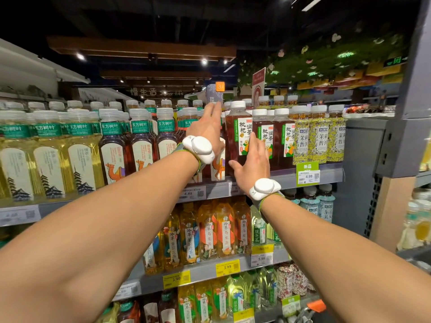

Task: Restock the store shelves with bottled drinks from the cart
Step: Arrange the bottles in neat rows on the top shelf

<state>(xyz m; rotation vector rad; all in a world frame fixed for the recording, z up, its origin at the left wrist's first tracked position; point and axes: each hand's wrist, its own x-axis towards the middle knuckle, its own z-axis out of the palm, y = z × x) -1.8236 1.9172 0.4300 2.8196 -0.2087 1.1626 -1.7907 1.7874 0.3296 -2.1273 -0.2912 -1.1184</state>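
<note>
While left hand (pixel 205 134) spreads open, flat-fingered right hand (pixel 253 164) touches dark bottle (pixel 235 114).

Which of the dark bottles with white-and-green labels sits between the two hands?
The leftmost bottle, its cap highest of the three: left hand beside its left edge, right hand over its lower right.
</note>
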